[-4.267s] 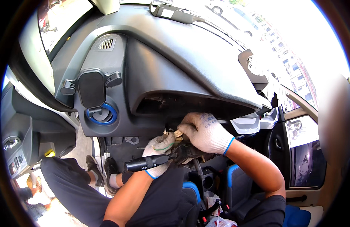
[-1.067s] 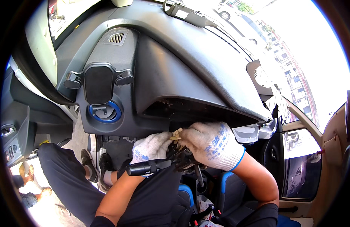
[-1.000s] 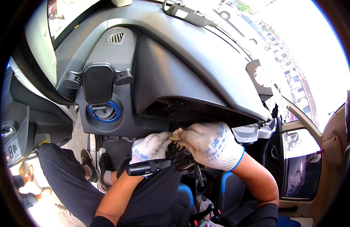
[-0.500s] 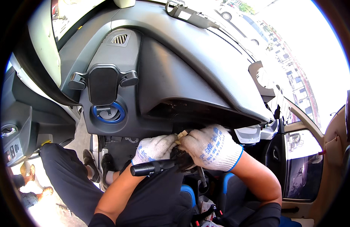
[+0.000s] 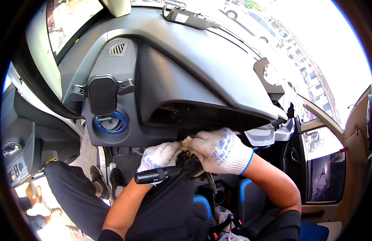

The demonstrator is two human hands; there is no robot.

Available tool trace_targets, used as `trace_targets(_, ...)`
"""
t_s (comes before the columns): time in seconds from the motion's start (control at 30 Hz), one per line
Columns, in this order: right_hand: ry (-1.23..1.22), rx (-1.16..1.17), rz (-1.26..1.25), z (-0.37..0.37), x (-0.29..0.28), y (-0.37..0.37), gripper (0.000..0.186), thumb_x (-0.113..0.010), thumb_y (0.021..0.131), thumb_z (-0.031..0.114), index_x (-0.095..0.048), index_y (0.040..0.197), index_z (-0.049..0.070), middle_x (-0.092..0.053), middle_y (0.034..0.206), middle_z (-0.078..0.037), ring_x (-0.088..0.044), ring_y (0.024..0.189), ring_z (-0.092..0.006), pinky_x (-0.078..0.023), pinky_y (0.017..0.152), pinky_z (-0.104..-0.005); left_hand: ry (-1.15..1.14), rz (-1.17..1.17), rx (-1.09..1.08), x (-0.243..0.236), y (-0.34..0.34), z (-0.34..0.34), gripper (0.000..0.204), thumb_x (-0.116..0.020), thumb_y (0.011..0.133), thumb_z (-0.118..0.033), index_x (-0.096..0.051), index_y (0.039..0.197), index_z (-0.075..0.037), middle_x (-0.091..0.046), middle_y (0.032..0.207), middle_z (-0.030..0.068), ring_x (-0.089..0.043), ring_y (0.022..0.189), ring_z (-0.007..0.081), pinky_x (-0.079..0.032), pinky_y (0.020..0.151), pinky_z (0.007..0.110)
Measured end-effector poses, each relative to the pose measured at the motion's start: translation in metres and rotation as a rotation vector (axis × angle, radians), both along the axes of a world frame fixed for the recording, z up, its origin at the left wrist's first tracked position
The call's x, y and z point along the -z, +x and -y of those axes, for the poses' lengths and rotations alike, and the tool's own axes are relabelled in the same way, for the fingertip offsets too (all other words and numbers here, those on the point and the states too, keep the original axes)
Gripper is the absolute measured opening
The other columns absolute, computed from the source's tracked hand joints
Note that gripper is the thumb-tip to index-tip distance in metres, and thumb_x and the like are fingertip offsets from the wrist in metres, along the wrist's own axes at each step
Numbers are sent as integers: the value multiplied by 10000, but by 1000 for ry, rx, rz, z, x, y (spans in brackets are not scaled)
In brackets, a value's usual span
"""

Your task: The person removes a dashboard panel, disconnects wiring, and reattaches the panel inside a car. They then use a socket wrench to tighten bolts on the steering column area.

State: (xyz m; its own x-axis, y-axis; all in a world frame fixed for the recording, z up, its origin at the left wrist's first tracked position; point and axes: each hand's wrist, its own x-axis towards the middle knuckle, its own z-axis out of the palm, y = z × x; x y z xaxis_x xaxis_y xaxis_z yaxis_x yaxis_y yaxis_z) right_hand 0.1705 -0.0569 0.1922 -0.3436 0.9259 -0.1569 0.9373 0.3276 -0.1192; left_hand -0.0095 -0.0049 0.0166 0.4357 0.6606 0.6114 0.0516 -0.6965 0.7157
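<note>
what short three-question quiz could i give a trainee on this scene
1. True or false: the left hand and right hand both wear white knitted gloves with blue edging.
2. Multiple choice: what sits between the two hands? A) a green glass bottle B) a small cream plastic-looking piece C) an orange steel screwdriver
3. Fill in: the black cylindrical plastic stalk lies nearest the ____ hand.
Key: 1. True; 2. B; 3. left.

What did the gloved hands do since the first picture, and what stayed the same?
The left hand shifted left and turned, so blue print now shows on its glove. The right hand came down a little, nearer the person. Both still have their fingers on the small cream piece. The black stalk and phone holder stayed about the same.
</note>
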Motion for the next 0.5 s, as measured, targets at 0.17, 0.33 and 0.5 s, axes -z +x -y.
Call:
trace_targets(0.17, 7, -75, 174, 3, -4, -4, 238, -749, 903, 178, -746, 1111, 62, -741, 966, -125, -786, 859, -327, -621, 735, -466, 6, -44, 33, -8, -2, -1, 234, -771, 886, 5, -786, 1117, -31, -798, 986, 202, -788, 863, 414, -654, 759, 474)
trace_targets(0.33, -46, -134, 287, 1, -9, -10, 398, -834, 855, 305, -735, 1142, 48, -725, 996, -139, -780, 898, -334, -617, 805, -467, -26, -145, 62, -8, -3, 1, 224, -750, 925, -58, -774, 1145, -24, -786, 986, 215, -773, 874, 423, -637, 771, 489)
trace_targets(0.5, -84, -77, 254, 0, -6, -8, 503, -890, 817, 373, -737, 1165, 45, -738, 1031, -153, -777, 947, -360, -616, 847, -476, 80, -120, 71, -4, -1, -1, 267, -756, 917, -39, -745, 1183, -14, -778, 960, 197, -776, 825, 396, -644, 722, 480)
